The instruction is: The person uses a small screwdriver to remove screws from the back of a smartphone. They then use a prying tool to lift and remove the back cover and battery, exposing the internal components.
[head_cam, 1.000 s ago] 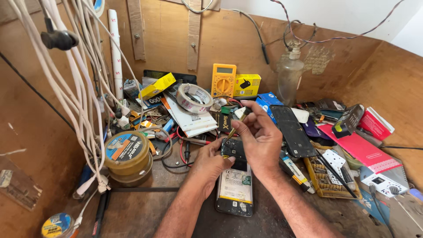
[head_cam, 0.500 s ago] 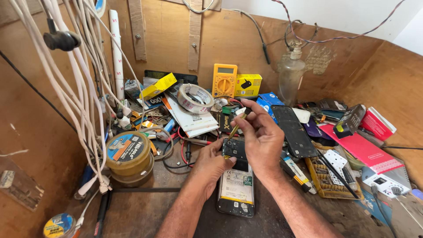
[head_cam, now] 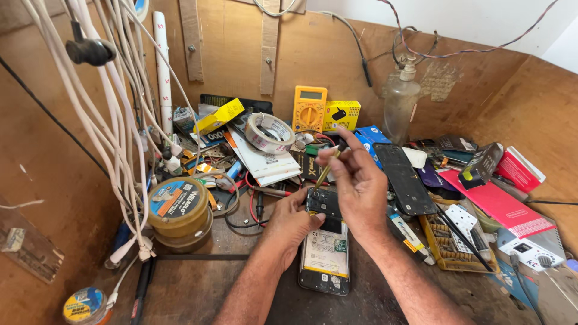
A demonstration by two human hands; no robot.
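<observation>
Bench (head_cam: 198, 289) is boxed in by wood walls and junk, only a bare strip up front. Opened phone (head_cam: 326, 247) lies flat mid-bench, long axis running away from me. Left hand (head_cam: 290, 224) grips its top-left edge, right hand (head_cam: 359, 180) pinches a thin tool (head_cam: 325, 171) angled down at it.
</observation>
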